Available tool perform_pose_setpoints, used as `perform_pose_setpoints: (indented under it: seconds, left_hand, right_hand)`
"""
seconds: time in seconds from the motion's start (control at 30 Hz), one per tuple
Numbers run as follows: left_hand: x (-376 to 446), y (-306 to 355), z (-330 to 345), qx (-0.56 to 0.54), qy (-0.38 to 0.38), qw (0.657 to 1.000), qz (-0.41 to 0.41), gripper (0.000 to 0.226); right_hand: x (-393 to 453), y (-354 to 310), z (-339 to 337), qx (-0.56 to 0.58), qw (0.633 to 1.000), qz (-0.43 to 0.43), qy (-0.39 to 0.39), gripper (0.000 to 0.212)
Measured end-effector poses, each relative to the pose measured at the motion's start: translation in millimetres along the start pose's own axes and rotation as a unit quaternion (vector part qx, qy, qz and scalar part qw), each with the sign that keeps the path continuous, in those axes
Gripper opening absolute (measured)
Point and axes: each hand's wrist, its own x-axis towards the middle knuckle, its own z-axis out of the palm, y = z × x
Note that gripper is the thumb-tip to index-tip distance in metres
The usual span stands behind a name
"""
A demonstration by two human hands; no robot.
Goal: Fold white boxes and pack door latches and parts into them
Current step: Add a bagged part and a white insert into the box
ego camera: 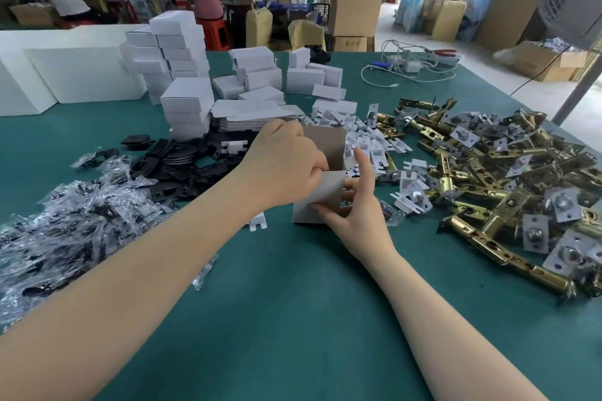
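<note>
box (321, 195) at table (293, 303) centre; latches (495, 185) right, bagged parts (65, 231) left, folded boxes (185, 75) behind.

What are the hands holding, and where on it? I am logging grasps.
Both hold one open white box: left hand at its top flap, right hand around its lower side.

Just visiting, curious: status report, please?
Left hand and right hand both grip the open box, folding flaps. Latches piled right, unpacked. Nothing in the way.

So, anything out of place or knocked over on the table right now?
One white card insert lies alone on the green table left of the box both hands hold, away from the insert pile. Otherwise nothing stands out.
</note>
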Motion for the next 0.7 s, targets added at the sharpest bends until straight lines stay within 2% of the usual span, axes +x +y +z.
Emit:
perform_pose_setpoints:
  seconds: [0.2,0.33,0.43,0.5,0.7]
  left_hand:
    - [-2,-8,-7,-0.016,-0.047,0.999,0.019,0.031]
    - [5,-7,-19,0.034,-0.139,0.989,0.045,0.052]
    - [8,-4,-19,0.129,-0.100,0.985,0.063,0.052]
    - [8,0,-19,0.153,-0.095,0.983,0.041,0.048]
    - [12,10,-24,0.046,-0.151,0.986,-0.060,0.059]
  right_hand:
    - [1,3,1,0.002,1.000,0.001,-0.001,0.111]
    - [0,3,2,0.004,1.000,0.000,-0.001,0.110]
    - [1,3,1,-0.002,1.000,0.003,-0.001,0.110]
    - [1,3,1,-0.004,1.000,0.005,-0.003,0.108]
    - [1,3,1,-0.008,1.000,0.011,-0.011,0.106]
